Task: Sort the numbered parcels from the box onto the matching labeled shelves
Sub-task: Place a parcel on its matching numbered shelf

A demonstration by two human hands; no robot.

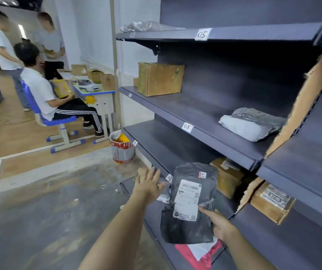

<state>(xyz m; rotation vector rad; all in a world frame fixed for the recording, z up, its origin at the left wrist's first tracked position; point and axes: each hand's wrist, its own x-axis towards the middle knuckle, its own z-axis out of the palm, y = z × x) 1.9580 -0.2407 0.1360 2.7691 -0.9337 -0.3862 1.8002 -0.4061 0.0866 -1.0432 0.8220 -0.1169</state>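
A parcel sorting room, something like a small stockroom. Dark metal shelves (205, 121) carry handwritten number labels (187, 127) and hold parcels (251, 123) and cardboard boxes (160, 78). Left of the shelves, people sit at a desk (96, 90) stacked with cartons.

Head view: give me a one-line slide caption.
Right hand holds a black parcel before the lower shelves, left hand open beside it; labels 05 and 08 above.

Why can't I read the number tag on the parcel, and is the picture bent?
Head view: wide-angle lens bows the shelves and stretches the edges; the tag on the dark parcel is small and soft, unreadable; shelf labels 05 and 08 read clearly; deep shadow under the shelves.
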